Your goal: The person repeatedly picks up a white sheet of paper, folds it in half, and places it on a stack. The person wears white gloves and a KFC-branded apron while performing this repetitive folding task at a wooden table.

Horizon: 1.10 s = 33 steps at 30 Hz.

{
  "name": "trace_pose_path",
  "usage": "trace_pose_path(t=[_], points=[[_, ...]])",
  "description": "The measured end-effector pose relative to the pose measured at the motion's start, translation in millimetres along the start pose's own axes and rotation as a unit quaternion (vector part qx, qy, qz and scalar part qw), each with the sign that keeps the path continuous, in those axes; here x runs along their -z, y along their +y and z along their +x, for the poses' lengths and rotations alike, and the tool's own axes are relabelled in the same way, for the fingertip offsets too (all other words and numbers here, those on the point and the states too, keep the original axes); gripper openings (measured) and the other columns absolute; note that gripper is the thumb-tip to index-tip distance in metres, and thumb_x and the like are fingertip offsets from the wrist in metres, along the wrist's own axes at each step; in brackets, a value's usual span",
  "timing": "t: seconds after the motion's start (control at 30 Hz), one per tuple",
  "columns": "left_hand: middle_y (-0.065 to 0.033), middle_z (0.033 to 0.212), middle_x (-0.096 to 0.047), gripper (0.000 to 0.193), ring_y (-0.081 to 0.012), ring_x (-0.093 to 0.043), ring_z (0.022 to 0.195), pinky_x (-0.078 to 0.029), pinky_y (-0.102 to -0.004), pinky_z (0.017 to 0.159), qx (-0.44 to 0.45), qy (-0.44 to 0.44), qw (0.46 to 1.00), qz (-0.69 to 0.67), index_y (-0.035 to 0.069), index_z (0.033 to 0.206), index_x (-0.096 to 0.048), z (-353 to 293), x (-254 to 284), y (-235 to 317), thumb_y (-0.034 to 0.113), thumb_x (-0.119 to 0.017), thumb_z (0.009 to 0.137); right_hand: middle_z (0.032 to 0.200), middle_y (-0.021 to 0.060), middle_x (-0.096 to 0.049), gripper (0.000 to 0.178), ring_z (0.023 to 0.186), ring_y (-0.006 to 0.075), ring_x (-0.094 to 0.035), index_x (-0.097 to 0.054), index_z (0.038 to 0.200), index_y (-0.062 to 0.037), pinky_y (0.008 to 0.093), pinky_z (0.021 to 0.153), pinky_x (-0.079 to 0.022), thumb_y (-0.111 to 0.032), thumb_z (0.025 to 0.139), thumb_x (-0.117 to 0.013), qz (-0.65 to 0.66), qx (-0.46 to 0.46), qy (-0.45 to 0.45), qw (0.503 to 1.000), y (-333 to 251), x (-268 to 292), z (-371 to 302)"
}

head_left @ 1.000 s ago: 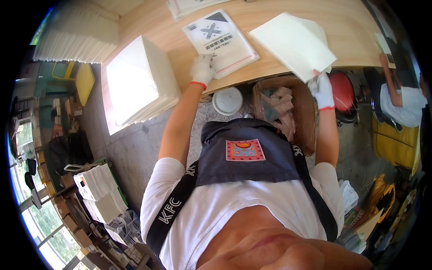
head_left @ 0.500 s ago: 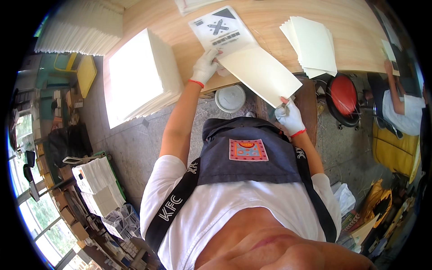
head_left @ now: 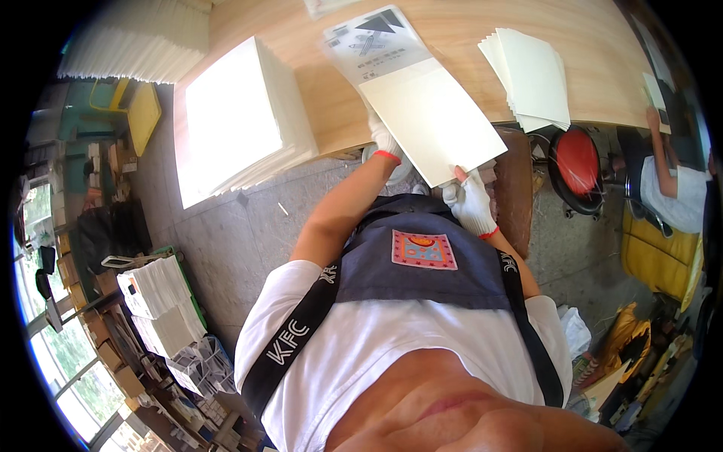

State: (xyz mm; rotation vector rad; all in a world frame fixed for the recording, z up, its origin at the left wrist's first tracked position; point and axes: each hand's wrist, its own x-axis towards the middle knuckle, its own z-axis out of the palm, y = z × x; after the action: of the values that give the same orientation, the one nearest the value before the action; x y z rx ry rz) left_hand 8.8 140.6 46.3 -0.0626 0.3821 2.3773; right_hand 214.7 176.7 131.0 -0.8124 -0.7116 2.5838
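A cream rectangular stack of paper (head_left: 433,120) slants over the table's front edge. Its far end meets a clear plastic bag (head_left: 369,49) printed with crossed pencil-like shapes and dark triangles; I cannot tell how far the paper reaches inside. My right hand (head_left: 473,203), in a white knitted glove with a red cuff, pinches the near end, bare thumb on top. Similarly gloved, my left hand (head_left: 382,137) is under the left edge, its fingers hidden by the paper.
A tall pile of white paper (head_left: 233,113) stands left on the wooden table (head_left: 437,22); another pile (head_left: 135,41) lies behind it. Fanned cream sheets (head_left: 531,79) lie right. Below are a white bucket lid (head_left: 399,172) and red stool (head_left: 576,166). Another person (head_left: 670,181) sits far right.
My left hand has moved down and right, from the bag's left side to beneath the paper. My right hand has shifted slightly left and down along the near end. The bag lies flatter, more in line.
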Motion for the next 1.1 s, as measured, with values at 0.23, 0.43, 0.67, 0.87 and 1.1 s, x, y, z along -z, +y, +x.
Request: trace_pose_path(t=[0.23, 0.43, 0.67, 0.87, 1.1], points=[[-0.0125, 0.108, -0.055, 0.036, -0.0258, -0.057, 0.092, -0.051, -0.0352, 0.078, 0.195, 0.062, 0.978, -0.037, 0.003, 0.119, -0.045, -48.3, 42.9, -25.7, 0.025, -0.045, 0.09, 0.086, 0.0064, -0.057, 0.016, 0.066, 0.014, -0.057, -0.051, 0.102, -0.0028, 0.0247, 0.051, -0.047, -0.009, 0.087, -0.052, -0.054, -0.064, 0.032, 0.996, 15.0, 15.3, 14.9], [-0.0124, 0.095, -0.06, 0.029, -0.0236, -0.059, 0.082, -0.05, -0.0357, 0.068, 0.152, 0.252, 0.883, 0.364, -0.001, 0.112, -0.051, -68.4, 29.9, -27.0, 0.011, -0.048, 0.086, 0.105, 0.0126, -0.049, 0.023, 0.096, 0.0259, -0.054, -0.048, 0.106, 0.0016, 0.0393, 0.081, -0.053, 0.004, 0.084, -0.041, 0.008, -0.001, 0.069, 0.998, 55.3, -2.9, 100.0], [-0.0106, 0.106, -0.055, 0.03, -0.0274, -0.059, 0.09, -0.054, -0.0395, 0.07, 0.272, 0.155, 0.896, 0.314, 0.004, 0.116, -0.04, -67.1, 53.1, 12.4, 0.012, -0.046, 0.087, 0.094, 0.0128, -0.058, 0.025, 0.073, 0.0205, -0.059, -0.051, 0.108, -0.0028, 0.0318, 0.068, -0.054, -0.004, 0.086, -0.039, -0.141, -0.077, -0.001, 0.987, 39.7, 3.0, 113.1], [-0.0119, 0.097, -0.061, 0.026, -0.0228, -0.063, 0.08, -0.054, -0.0308, 0.067, 0.162, 0.182, 0.852, 0.464, -0.003, 0.103, -0.052, -69.7, 45.7, 64.3, 0.017, -0.05, 0.086, 0.078, 0.0107, -0.062, 0.024, 0.068, 0.0228, -0.061, -0.053, 0.104, -0.0129, 0.0337, 0.059, -0.046, -0.012, 0.082, -0.045, -0.703, 0.111, -0.125, 0.691, 37.9, -16.1, 108.4], [-0.0138, 0.089, -0.063, 0.025, -0.0213, -0.064, 0.076, -0.054, -0.0309, 0.067, 0.188, 0.155, 0.817, 0.523, -0.004, 0.097, -0.057, -67.1, 55.4, 75.2, 0.016, -0.046, 0.087, 0.084, 0.008, -0.064, 0.018, 0.077, 0.0305, -0.061, -0.045, 0.097, -0.0145, 0.043, 0.06, -0.046, -0.027, 0.085, -0.047, -0.874, 0.135, -0.167, 0.436, 53.0, -44.8, 120.6]])
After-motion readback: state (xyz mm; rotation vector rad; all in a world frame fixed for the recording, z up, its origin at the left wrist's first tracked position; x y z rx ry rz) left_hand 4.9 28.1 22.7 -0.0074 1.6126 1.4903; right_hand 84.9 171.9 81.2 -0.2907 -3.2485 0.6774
